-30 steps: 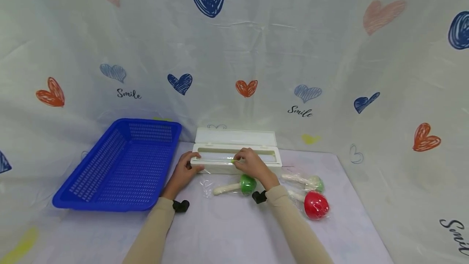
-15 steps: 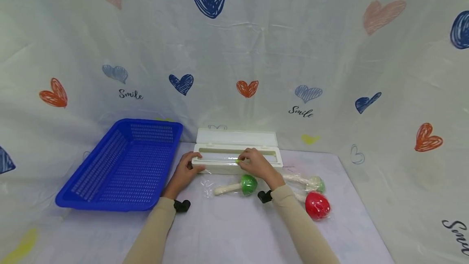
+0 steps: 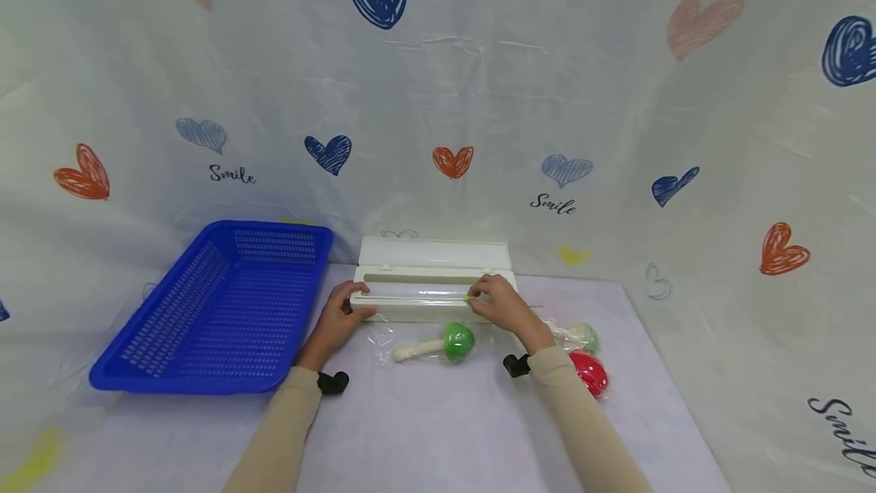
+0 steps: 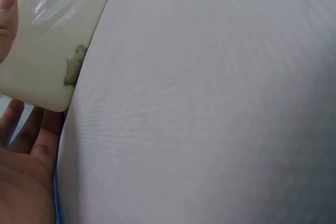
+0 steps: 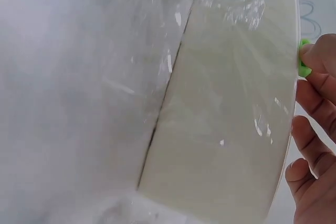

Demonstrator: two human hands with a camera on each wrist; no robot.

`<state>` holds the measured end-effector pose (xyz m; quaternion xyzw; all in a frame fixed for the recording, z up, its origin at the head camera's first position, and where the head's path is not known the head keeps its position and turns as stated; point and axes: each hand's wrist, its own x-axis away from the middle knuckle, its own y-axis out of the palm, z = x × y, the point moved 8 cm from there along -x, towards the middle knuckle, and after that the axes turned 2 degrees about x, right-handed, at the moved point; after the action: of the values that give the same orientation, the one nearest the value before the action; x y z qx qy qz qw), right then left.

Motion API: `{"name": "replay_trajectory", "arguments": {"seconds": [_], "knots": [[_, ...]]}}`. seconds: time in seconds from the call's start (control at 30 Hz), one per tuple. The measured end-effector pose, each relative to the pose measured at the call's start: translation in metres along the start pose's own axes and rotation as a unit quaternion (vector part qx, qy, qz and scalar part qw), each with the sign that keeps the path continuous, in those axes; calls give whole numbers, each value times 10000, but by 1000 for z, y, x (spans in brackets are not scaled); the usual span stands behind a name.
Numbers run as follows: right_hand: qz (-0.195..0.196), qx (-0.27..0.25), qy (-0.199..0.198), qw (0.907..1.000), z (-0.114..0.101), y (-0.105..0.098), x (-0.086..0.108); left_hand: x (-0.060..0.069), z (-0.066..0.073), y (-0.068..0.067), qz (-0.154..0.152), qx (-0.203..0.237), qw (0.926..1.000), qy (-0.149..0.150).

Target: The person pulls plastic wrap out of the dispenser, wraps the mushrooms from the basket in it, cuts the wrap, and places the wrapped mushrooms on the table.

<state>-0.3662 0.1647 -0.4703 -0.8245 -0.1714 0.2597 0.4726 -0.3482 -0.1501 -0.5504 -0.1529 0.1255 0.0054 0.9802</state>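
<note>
A white cling film dispenser [image 3: 417,313] stands at the back of the table, lid [image 3: 434,253] raised, a roll of film [image 3: 411,291] inside. My left hand [image 3: 334,326] grips its left end, thumb on the front face and fingers around the end. Between thumb and index finger, my right hand [image 3: 506,306] pinches the small green slide cutter [image 5: 304,59] on the front edge, toward the right end. Clear film hangs over the dispenser's front in both wrist views. Just before the dispenser lies a green maraca [image 3: 458,341] with a pale handle, with clear film around it.
A blue perforated basket [image 3: 274,310] stands at the left. Right of my right forearm lie a film-wrapped red maraca [image 3: 590,373], partly hidden by the sleeve, and a pale green one [image 3: 585,337]. A heart-printed sheet [image 3: 411,82] hangs behind the table.
My right hand has slid the green cutter rightward along the dispenser's front edge, from near the middle toward the right end. My left hand keeps its grip on the left end.
</note>
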Motion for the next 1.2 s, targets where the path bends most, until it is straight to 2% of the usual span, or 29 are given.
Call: {"name": "replay_trajectory", "arguments": {"seconds": [0.2,0.37,0.63,0.8,0.97,1.07,1.2], "knots": [[72,106,60,9999,12,-3,7,1,0,1,-55,170,9998,19],[67,151,22,9999,13,-6,14,2,-5,3,-109,272,9995,-117],[-40,222,-3,9997,15,-10,18,3,-3,4,-63,101,9999,-63],[-123,274,50,9995,17,-12,19,2,-2,5,-95,184,9998,-12],[-138,410,-116,9990,19,-16,21,0,-2,5,-116,200,9997,-63],[-88,540,-144,9984,24,-21,25,0,-1,3,-159,140,9998,-7],[67,538,52,9985,36,-29,33,1,0,-3,-106,20,9999,67]]}}
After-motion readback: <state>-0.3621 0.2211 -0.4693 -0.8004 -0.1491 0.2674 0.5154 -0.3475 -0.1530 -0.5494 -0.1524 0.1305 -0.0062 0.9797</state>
